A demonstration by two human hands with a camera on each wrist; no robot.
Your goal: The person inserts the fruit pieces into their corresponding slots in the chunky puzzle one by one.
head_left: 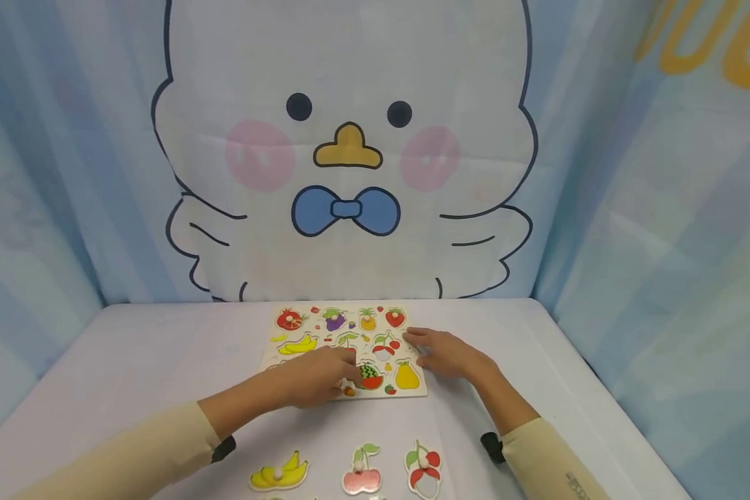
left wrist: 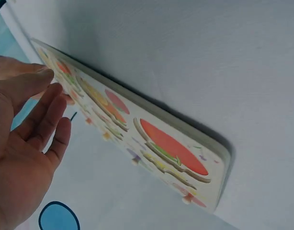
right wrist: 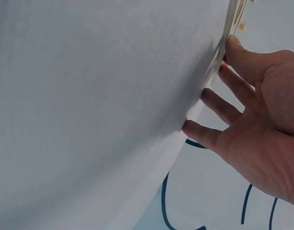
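A wooden fruit puzzle board (head_left: 421, 386) lies flat near the table's far edge, printed with a watermelon (head_left: 370, 377), a pear (head_left: 407, 376) and other fruit. My left hand (head_left: 315, 377) is over its lower middle, fingers loosely bent and fingertips beside the watermelon. In the left wrist view, the thumb and forefinger of this left hand (left wrist: 29, 129) are close together over the board, and no piece shows between them. My right hand (head_left: 444, 353) touches the board's right edge; its fingers (right wrist: 223, 108) are spread and fairly straight in the right wrist view.
Loose pieces lie nearer me on the white table (head_left: 181, 361): bananas (head_left: 279, 473), pink cherries (head_left: 362, 472) and a red-fruit piece (head_left: 422, 469), with others cut off below. Small knobs stand along the board's far row. Behind the table hangs a curtain (head_left: 350, 264) with a cartoon bird.
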